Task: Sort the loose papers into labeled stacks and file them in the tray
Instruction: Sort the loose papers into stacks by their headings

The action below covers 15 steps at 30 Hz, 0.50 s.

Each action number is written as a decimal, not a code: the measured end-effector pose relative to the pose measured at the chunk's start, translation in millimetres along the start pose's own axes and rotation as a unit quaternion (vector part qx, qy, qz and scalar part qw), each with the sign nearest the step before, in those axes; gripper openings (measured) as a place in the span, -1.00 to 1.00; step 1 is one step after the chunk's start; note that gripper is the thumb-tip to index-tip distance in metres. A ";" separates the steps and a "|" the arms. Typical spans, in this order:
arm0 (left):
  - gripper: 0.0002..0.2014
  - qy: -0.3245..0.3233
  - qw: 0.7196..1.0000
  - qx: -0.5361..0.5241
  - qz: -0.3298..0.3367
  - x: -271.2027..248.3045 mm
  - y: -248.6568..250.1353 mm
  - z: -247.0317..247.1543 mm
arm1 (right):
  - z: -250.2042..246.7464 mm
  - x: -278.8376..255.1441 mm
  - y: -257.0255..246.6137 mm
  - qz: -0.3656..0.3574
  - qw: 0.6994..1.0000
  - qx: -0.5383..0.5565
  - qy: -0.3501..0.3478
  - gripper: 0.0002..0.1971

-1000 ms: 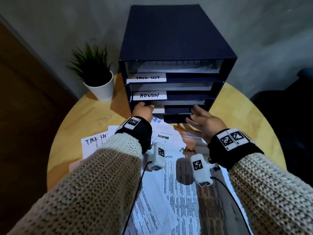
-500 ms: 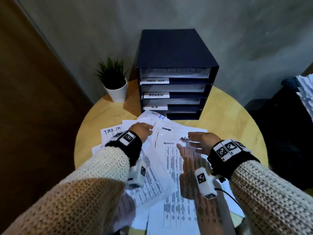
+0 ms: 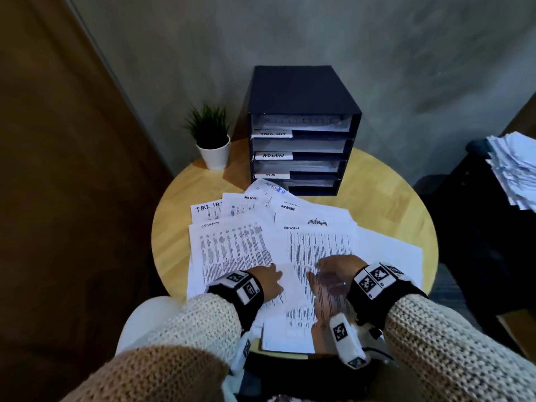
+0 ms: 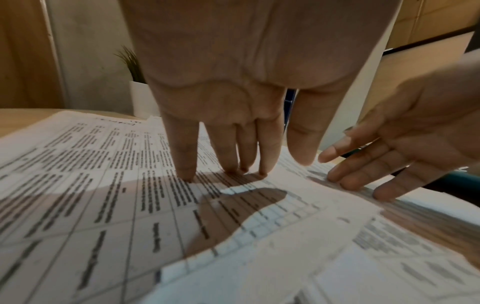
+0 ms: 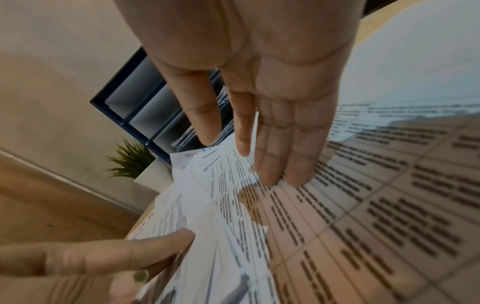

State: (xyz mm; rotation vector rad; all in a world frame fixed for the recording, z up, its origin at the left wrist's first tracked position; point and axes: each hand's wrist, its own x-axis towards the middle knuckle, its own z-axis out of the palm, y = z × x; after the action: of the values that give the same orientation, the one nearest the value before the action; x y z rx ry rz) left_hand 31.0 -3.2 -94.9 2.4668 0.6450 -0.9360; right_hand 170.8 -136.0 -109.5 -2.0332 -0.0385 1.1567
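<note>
Room: a grey wall behind a round wooden table [image 3: 185, 224], with a small potted plant [image 3: 211, 140] at the back left.
Tray: the dark filing tray [image 3: 304, 94] stands at the table's far edge, its slots labelled TASK LIST, ADMIN and what looks like H.R; I can see paper in the slots already.
Papers: the loose papers [image 3: 272, 245] lie fanned and overlapping between me and the tray, several headed ADMIN by hand and one at the far left headed TASK LIST.
Left hand: my left hand [image 3: 268, 282] lies flat, fingers straight, fingertips [image 4: 187, 174] pressing down on a printed table sheet; it has hold of nothing.
Right hand: my right hand [image 3: 333, 275] is spread flat too, fingers [image 5: 280, 156] resting on the ADMIN sheet just beside the left; nothing is gripped.
Step in hand: I judge I am between filings, choosing the next sheets from the pile.
Next move: I should read the headings, slide the like-headed sheets together, square their edges, then carry them to the matching slot.
Care: the sheets overlap closely, so a flat drag may pull a neighbour along; pinching one corner would separate them better.
Elsewhere: another heap of paper [image 3: 513, 169] sits off to the right, apart from the table.
</note>
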 end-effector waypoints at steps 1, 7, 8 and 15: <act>-0.47 0.000 1.000 0.004 0.012 -4.4 3.8 0.8 | 2.2 1.5 3.8 0.002 1.000 0.018 0.002 -0.93; -0.55 -0.001 1.000 -0.015 0.018 -13.4 29.1 15.9 | 21.0 -0.5 8.7 0.034 0.993 0.106 -0.026 -0.87; -0.56 0.002 1.000 -0.027 0.016 -12.3 29.5 16.4 | 22.2 -0.1 8.3 0.029 0.994 0.099 -0.032 -0.85; -0.57 0.091 0.971 -0.222 -0.002 -1.5 -7.7 4.1 | -0.3 9.8 -1.3 -0.044 0.986 -0.151 0.055 -0.60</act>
State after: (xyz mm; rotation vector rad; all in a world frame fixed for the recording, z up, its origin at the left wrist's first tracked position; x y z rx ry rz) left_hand 23.7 0.4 -98.4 2.1579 0.8207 -0.4979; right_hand 177.2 -131.5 -115.6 -2.3322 -0.2596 1.0319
